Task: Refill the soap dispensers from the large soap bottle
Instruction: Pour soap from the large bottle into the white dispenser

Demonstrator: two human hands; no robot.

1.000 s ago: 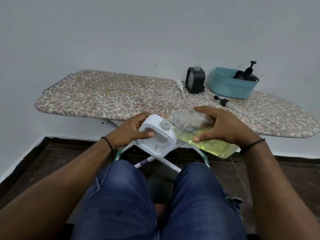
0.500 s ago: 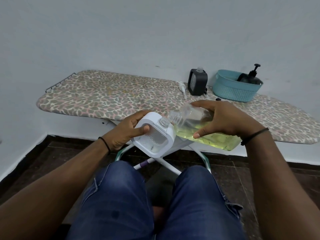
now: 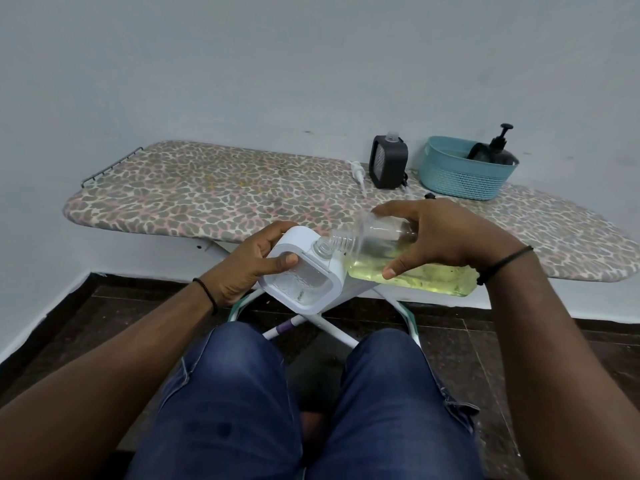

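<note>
Yellow soap has not reached the white dispenser (image 3: 304,271), nearly empty in the left hand (image 3: 249,268), though the right hand (image 3: 440,237) tilts the bottle (image 3: 377,258) mouth-to-mouth; black dispenser (image 3: 388,164) waits uncapped.

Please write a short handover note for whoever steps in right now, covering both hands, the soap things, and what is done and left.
Left hand grips the white dispenser, tilted, its open neck toward the bottle.
Right hand holds the large soap bottle almost on its side, its mouth at the dispenser's neck.
The yellow soap lies low in the bottle; no stream shows, and the white dispenser looks nearly empty.
On the ironing board: black dispenser, open, with loose pumps beside it; another pump bottle in the teal basket.
Left: fill the white one, then the others, and refit the pumps.
</note>
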